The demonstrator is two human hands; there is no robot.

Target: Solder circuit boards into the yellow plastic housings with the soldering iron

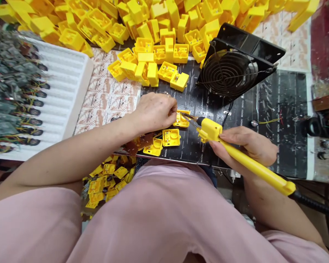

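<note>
In the head view my right hand (248, 146) is closed around a yellow soldering iron (252, 162), its tip pointing left. The tip meets a small yellow plastic housing (183, 119) lying on the black bench mat. My left hand (157, 111) is at the left edge of that housing, fingers pinched together. What sits between those fingertips, if anything, is too small and hidden to name. Just below lie another open yellow housing (171, 137) and a third one (153, 147), beside a brown circuit board (138, 144) partly under my left forearm.
A black fan (235, 65) stands at the back right. Yellow housings (145, 22) are heaped along the back. At left a white foam tray (63, 84) carries circuit boards with wires. A small round part with wires (254, 123) lies right. More yellow housings (109, 179) sit below the bench edge.
</note>
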